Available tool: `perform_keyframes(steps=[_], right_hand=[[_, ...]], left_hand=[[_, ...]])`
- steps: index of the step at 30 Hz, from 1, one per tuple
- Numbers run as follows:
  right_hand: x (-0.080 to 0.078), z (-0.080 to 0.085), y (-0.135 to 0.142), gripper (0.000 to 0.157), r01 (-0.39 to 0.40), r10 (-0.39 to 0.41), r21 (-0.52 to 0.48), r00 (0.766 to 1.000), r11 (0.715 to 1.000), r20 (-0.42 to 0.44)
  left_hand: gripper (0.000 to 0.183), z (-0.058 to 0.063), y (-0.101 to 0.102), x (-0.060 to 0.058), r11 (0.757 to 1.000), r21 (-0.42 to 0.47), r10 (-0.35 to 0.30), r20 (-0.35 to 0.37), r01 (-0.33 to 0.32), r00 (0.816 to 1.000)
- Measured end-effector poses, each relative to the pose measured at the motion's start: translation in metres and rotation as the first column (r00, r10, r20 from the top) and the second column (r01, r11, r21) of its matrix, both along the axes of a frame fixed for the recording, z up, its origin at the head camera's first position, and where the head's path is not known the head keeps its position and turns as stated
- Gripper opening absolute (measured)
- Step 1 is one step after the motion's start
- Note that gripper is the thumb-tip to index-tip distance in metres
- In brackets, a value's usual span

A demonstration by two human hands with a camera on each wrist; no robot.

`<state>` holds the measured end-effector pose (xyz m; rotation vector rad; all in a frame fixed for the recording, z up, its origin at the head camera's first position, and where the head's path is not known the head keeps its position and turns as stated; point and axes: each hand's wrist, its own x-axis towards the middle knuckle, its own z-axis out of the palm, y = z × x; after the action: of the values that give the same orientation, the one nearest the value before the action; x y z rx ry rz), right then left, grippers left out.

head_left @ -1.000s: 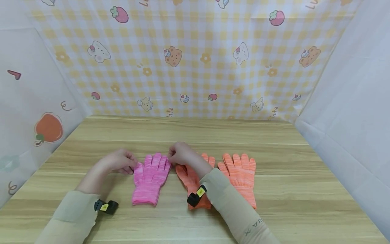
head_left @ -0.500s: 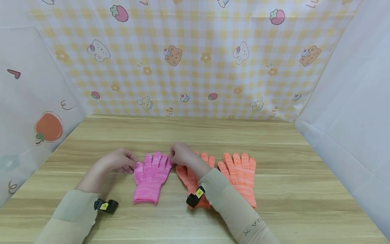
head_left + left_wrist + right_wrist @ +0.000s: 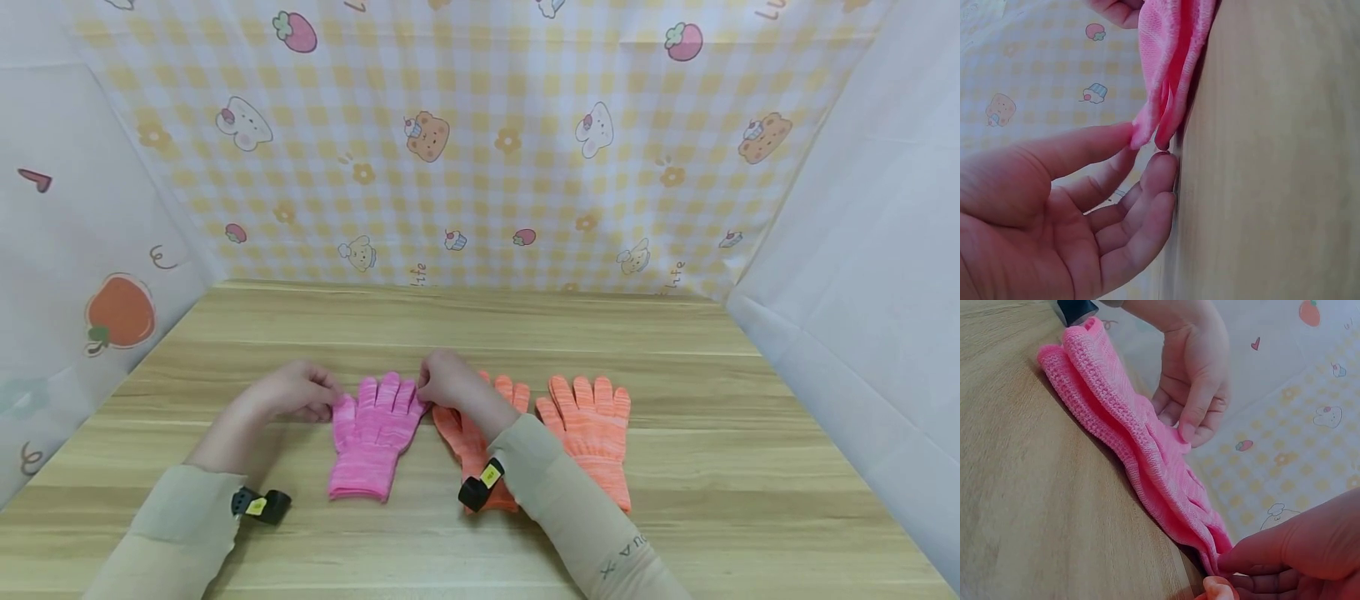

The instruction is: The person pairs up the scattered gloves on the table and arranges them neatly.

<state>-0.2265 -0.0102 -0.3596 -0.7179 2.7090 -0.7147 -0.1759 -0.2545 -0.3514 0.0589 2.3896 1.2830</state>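
Observation:
A pink knit glove lies flat left of centre, fingers pointing away from me. Two pink layers, one over the other, show in the right wrist view. My left hand pinches the tip of the upper layer's thumb; the lower tip sits just beneath, apart from it. At the opposite side, my right hand pinches the glove's outer finger. An orange glove lies partly hidden under my right forearm, and a second orange glove is to its right.
The gloves rest on a wood-grain table. A yellow checked cloth with cartoon prints hangs behind it, and white cloths stand at both sides. My right forearm crosses above the orange gloves.
The pink glove's cuff has shifted slightly right, and its thumb side has moved a little away from me with my left hand. My right hand has barely moved. The orange gloves stay put.

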Motion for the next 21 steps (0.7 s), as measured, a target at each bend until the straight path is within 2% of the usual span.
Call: perform_keyframes(steps=[5, 12, 17, 21], right_hand=[[0.0008, 0.0003, -0.0004, 0.021, 0.0, 0.0, 0.013, 1.0, 1.0, 0.002], [0.0002, -0.0015, -0.0011, 0.021, 0.004, -0.004, 0.02, 1.0, 1.0, 0.004], [0.0002, -0.002, -0.002, 0.019, -0.005, 0.005, 0.024, 1.0, 1.0, 0.002], [0.0008, -0.001, -0.0037, 0.02, 0.0, 0.0, 0.049, 1.0, 0.999, -0.002]], left_hand=[[0.019, -0.0023, 0.0, -0.0012, 1.0, 0.002, -0.02, -0.043, 0.02, 0.999], [0.023, -0.0044, 0.0008, -0.0034, 0.999, -0.006, -0.038, -0.046, 0.038, 0.998], [0.03, -0.004, 0.0015, -0.0028, 0.997, -0.02, -0.074, -0.06, 0.073, 0.995], [0.026, -0.0013, 0.0026, -0.001, 0.996, -0.037, -0.088, -0.061, 0.086, 0.994]])
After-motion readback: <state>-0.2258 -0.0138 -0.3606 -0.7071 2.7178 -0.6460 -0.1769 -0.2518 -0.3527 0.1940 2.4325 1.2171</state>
